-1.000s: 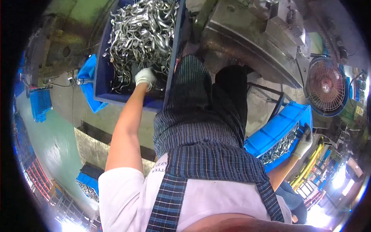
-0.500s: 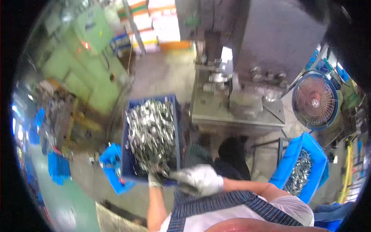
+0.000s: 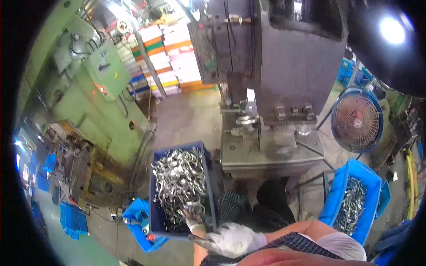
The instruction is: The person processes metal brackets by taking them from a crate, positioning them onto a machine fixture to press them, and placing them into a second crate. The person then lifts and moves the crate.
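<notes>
A dark blue bin [image 3: 211,195] full of shiny curved metal pieces [image 3: 181,177] stands in front of me, left of centre. My left hand [image 3: 194,220], in a pale glove with greyed fingers, reaches over its near side and touches the pieces at that end. Its fingertips blend into the metal, so I cannot make out whether they grip one. My right hand [image 3: 235,239], in a white glove with dark, dirty fingers, is just outside the bin's near right corner. Its fingers are stretched out to the left, and no object shows in them.
A grey press [image 3: 297,66] with a metal table [image 3: 270,155] stands ahead. A fan [image 3: 357,119] is at right, above a light blue bin [image 3: 330,210] of metal pieces. Green machinery [image 3: 106,106] fills the left; a smaller blue crate [image 3: 135,230] sits beside the dark bin.
The head view has tilted up, so the bin, press and fan sit lower in view or show more fully. My left hand stays at the bin's near end; my right hand remains beside it.
</notes>
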`<state>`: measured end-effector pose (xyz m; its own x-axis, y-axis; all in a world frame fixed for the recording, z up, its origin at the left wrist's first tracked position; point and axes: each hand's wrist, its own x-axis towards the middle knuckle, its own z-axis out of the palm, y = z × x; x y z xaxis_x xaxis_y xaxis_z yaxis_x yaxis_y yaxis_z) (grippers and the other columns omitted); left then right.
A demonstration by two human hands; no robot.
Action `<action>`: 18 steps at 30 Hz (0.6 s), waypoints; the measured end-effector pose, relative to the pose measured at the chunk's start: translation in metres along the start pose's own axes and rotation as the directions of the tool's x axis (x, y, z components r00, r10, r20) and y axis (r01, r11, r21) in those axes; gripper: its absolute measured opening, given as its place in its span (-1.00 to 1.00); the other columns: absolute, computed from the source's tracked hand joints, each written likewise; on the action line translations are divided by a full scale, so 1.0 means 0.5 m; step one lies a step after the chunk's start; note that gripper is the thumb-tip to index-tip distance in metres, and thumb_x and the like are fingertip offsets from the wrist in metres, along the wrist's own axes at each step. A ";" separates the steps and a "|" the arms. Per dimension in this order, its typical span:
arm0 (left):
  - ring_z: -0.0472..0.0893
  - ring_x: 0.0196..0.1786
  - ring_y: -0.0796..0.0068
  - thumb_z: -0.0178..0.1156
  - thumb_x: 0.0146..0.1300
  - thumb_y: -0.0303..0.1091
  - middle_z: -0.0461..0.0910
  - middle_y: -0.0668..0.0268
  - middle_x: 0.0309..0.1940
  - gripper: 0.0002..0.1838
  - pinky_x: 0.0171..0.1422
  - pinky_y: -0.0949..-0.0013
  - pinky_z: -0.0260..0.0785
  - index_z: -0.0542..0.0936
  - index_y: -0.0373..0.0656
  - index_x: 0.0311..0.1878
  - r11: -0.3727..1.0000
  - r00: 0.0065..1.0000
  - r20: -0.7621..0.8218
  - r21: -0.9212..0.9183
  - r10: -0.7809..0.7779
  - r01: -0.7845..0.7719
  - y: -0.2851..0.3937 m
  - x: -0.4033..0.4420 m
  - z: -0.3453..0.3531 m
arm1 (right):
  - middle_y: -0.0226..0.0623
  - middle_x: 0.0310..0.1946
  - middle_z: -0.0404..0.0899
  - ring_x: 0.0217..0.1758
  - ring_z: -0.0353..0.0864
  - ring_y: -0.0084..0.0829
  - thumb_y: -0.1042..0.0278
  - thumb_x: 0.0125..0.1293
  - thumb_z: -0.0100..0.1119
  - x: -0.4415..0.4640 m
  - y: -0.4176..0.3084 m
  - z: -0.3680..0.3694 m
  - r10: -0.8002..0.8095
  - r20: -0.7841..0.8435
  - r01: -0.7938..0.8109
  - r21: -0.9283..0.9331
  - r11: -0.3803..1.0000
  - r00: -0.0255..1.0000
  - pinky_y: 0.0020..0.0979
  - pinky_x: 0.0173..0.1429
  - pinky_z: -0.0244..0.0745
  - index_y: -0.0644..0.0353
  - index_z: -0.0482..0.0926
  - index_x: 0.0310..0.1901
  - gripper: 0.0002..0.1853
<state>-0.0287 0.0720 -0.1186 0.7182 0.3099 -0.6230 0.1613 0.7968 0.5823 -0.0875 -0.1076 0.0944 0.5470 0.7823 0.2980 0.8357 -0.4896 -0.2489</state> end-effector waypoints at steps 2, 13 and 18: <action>0.39 -0.54 0.54 -0.10 0.20 -0.03 0.48 0.42 -0.46 -0.61 -0.53 0.51 0.22 0.38 -0.01 0.02 0.999 0.997 -0.064 -0.002 0.043 -0.043 0.020 -0.008 -0.009 | -0.56 -0.50 0.43 -0.57 0.44 -0.56 0.16 0.01 -0.01 0.001 -0.019 0.013 0.034 -0.094 -0.034 0.004 0.999 0.995 -0.50 -0.49 0.37 -0.09 0.29 0.13 -0.45; 0.08 -0.83 0.75 0.03 0.19 -0.12 0.12 0.55 -0.85 -0.75 -0.79 0.63 -0.01 0.35 -0.01 -0.53 0.944 0.945 0.107 0.087 0.309 -0.318 0.107 -0.126 0.072 | -0.20 -0.20 0.50 -0.14 0.49 -0.46 0.35 0.19 0.01 0.098 0.173 0.210 0.453 0.270 -0.445 0.827 0.343 0.850 -0.49 -0.06 0.36 0.24 0.39 -0.03 -0.69; 0.03 -0.84 0.74 -0.03 0.21 -0.06 0.12 0.59 -0.85 -0.74 -0.79 0.63 -0.13 0.41 -0.04 -0.42 0.964 0.922 0.301 0.023 0.245 -0.264 0.131 -0.125 0.034 | -0.39 -0.25 0.50 -0.19 0.43 -0.61 0.48 0.18 0.01 0.108 0.124 0.178 0.422 0.159 -0.279 0.930 0.240 0.893 -0.56 -0.13 0.35 0.22 0.46 -0.10 -0.77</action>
<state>-0.0513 0.0959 -0.0328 0.9050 0.3250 -0.2745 -0.0183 0.6744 0.7382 -0.0103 -0.0614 0.0130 0.8329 0.5532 0.0147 0.0029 0.0223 -0.9997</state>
